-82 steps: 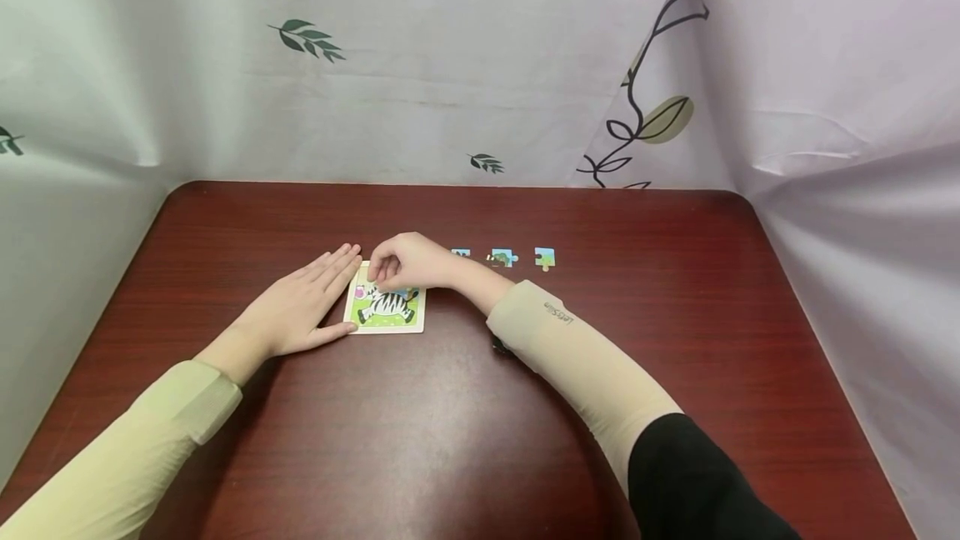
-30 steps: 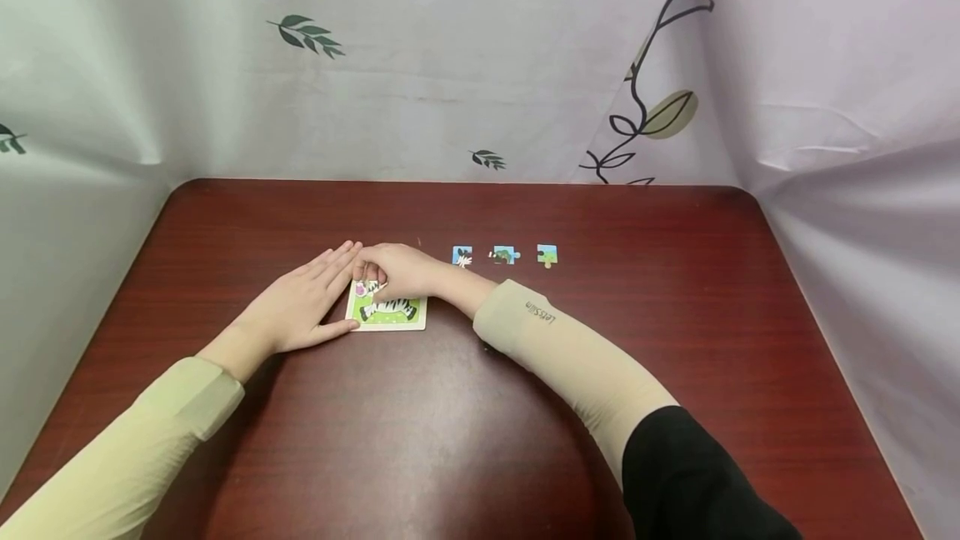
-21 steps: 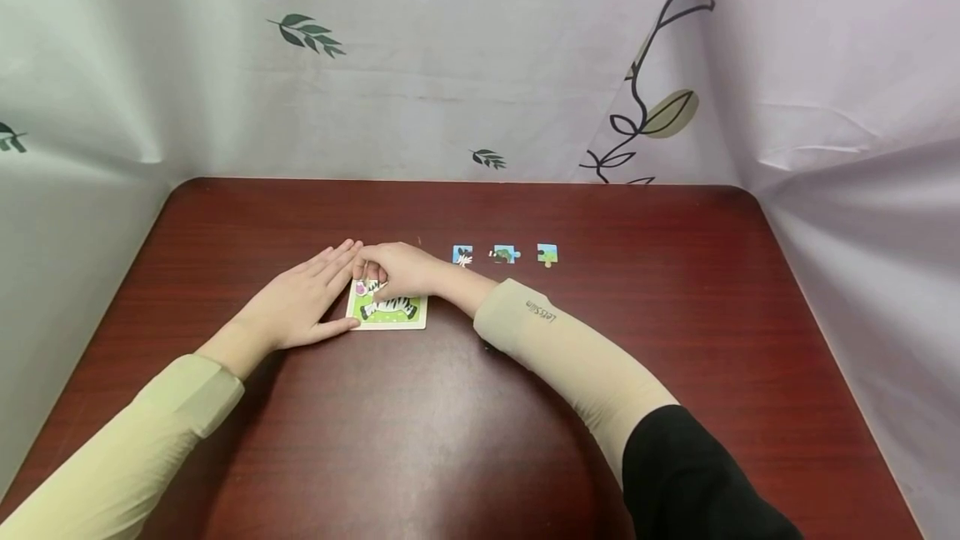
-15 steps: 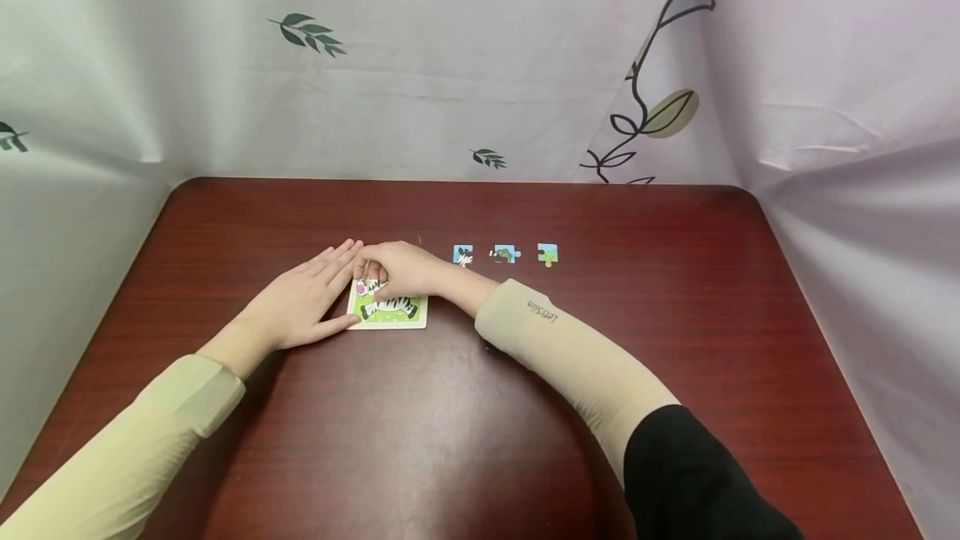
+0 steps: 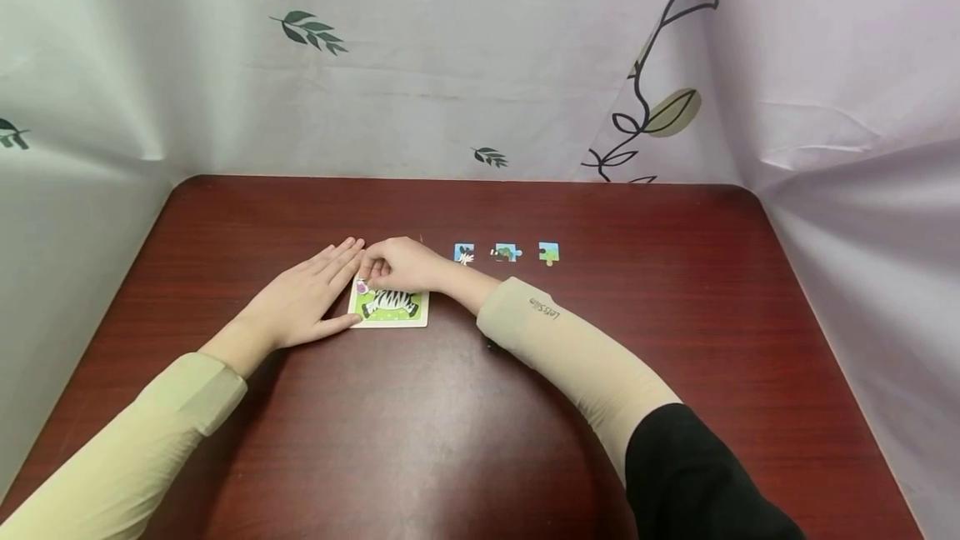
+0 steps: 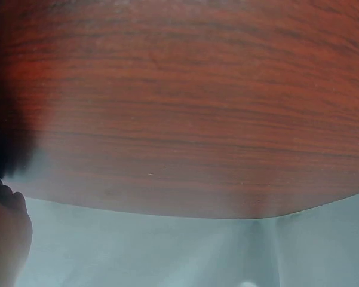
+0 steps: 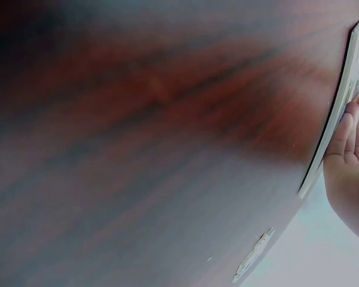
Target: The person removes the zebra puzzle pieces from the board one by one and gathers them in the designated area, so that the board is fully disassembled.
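Note:
A small square zebra puzzle (image 5: 389, 311) in a pale frame lies on the table in the head view. My left hand (image 5: 303, 302) rests flat along its left side, fingers straight and thumb at the near left corner. Over the puzzle's upper part, my right hand (image 5: 405, 263) has curled fingers, with thumb and fingertips close together at the upper left. I cannot tell whether a puzzle piece is between them. The right wrist view has the curled fingers (image 7: 352, 140) right at the puzzle's frame (image 7: 330, 134), seen nearly edge-on. The hand hides the puzzle's top portion.
Three loose puzzle pieces lie in a row to the right: a zebra-ear piece (image 5: 464, 252), a tree piece (image 5: 506, 252) and a green-and-blue piece (image 5: 549, 252). The dark red table (image 5: 420, 423) ends at a pale curtain (image 5: 420, 90) behind and on both sides.
My right hand first shifts toward the puzzle's upper left corner, then rises slightly away from me over the last half second. The left hand stays put. The zebra-ear piece has come into fuller view.

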`<action>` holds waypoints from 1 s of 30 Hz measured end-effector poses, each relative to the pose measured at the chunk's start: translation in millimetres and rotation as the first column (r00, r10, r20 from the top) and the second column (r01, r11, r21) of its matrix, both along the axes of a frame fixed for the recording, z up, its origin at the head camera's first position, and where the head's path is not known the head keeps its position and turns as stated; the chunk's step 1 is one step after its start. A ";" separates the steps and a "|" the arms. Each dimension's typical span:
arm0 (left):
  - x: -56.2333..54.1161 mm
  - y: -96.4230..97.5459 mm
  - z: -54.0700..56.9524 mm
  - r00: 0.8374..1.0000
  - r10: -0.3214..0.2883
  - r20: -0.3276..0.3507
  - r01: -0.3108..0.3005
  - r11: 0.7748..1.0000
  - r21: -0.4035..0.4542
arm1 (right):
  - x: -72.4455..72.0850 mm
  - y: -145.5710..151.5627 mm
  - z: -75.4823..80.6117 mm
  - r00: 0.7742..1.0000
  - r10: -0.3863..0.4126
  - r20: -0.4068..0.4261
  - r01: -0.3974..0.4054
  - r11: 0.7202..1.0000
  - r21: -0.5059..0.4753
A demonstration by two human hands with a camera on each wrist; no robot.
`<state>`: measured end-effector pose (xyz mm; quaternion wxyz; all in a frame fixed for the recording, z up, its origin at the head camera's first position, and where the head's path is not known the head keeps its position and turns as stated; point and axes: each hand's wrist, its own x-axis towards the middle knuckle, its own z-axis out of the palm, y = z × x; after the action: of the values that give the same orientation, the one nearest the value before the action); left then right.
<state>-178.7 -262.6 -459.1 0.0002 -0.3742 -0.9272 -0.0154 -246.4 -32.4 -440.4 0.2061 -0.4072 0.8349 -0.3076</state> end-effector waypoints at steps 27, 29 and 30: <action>0.1 1.2 0.6 1.000 0.012 0.008 -0.012 1.000 0.000 | -6.1 23.4 20.8 0.993 -0.032 0.116 0.050 0.987 -0.152; 0.3 0.7 0.6 1.000 0.011 0.008 -0.011 1.000 -0.007 | -7.4 29.7 25.1 0.992 -0.034 0.118 0.053 0.987 -0.155; 0.3 0.3 0.4 1.000 0.012 0.008 -0.012 1.000 -0.010 | -8.2 33.4 27.1 0.992 -0.036 0.120 0.054 0.987 -0.151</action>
<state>-178.3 -262.3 -458.7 -0.0052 -0.3686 -0.9295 -0.0122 -254.5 1.0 -413.3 0.2156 -0.3843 0.8042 -0.3989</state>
